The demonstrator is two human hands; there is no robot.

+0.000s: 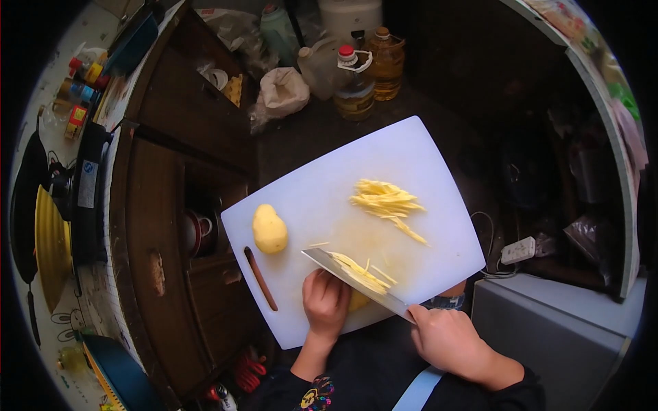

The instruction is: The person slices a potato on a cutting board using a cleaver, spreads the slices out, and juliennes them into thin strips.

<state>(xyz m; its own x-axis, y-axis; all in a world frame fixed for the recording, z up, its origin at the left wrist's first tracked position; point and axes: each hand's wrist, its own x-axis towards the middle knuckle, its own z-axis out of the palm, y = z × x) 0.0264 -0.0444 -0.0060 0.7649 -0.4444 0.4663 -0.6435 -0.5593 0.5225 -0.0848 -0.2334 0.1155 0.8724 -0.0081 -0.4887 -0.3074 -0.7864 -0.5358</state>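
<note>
My right hand [449, 339] is wrapped round the handle of a kitchen knife [356, 277], whose wide blade slants up to the left across the cutting board [322, 181]. Beside the blade, my left hand [325, 301] has its fingers curled against a potato piece [357, 300], mostly hidden by the hand and knife. Fresh potato strips [363, 270] lie along the blade's far side. Farther up the board is a pile of potato shreds [385, 198]. A whole peeled potato [269, 229] rests at the left, near the board's handle slot.
Beyond the board stand oil bottles [354, 89] and a white bag [282, 92]. A dark wooden cabinet [154, 240] runs along the left. To the right are a white power strip [518, 251] and a grey appliance top [548, 315].
</note>
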